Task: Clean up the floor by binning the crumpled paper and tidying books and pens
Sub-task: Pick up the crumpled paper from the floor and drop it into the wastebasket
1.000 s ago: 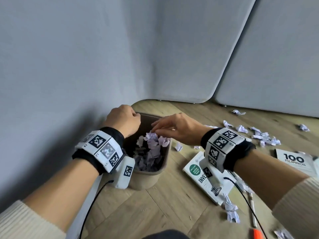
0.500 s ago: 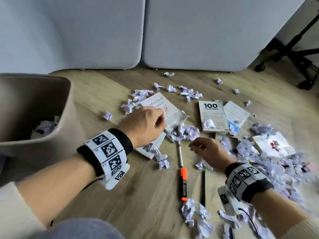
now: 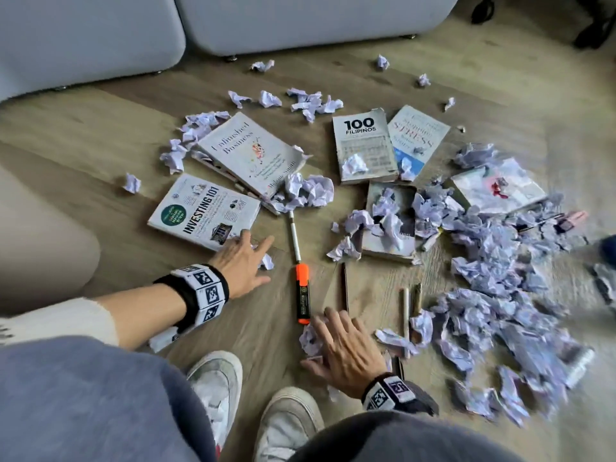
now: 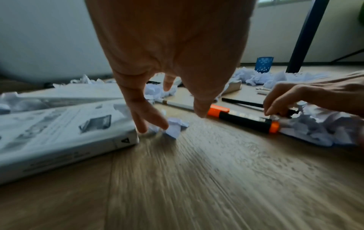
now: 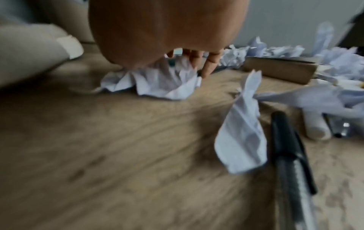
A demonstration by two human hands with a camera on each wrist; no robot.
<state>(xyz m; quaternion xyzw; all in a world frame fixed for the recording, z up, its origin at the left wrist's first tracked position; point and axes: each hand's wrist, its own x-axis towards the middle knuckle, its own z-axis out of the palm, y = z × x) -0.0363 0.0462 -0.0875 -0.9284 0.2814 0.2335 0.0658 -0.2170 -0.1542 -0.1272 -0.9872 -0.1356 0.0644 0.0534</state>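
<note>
My left hand (image 3: 264,261) reaches down with spread fingers onto a small crumpled paper (image 4: 174,126) beside the corner of the "Investing 101" book (image 3: 203,211); its fingertips (image 4: 142,127) touch the paper. My right hand (image 3: 308,343) lies spread over a larger crumpled paper (image 5: 157,82) just below the orange highlighter (image 3: 302,295). Neither hand grips anything. A white pen (image 3: 295,235) lies above the highlighter. More books, "Unfinished Business" (image 3: 250,151) and "100 Filipinos" (image 3: 363,145), lie further out among paper scraps.
The beige bin (image 3: 36,248) stands at the left edge. A thick heap of crumpled paper (image 3: 500,278) covers the floor on the right, with pencils (image 3: 405,315) and a black pen (image 5: 289,163) in it. Grey sofa cushions (image 3: 300,18) lie beyond. My shoes (image 3: 216,385) are below.
The view has swung from the bin to the littered floor. Both hands have left the bin and dropped to the floor; the left has opened over a small paper, the right over a larger one.
</note>
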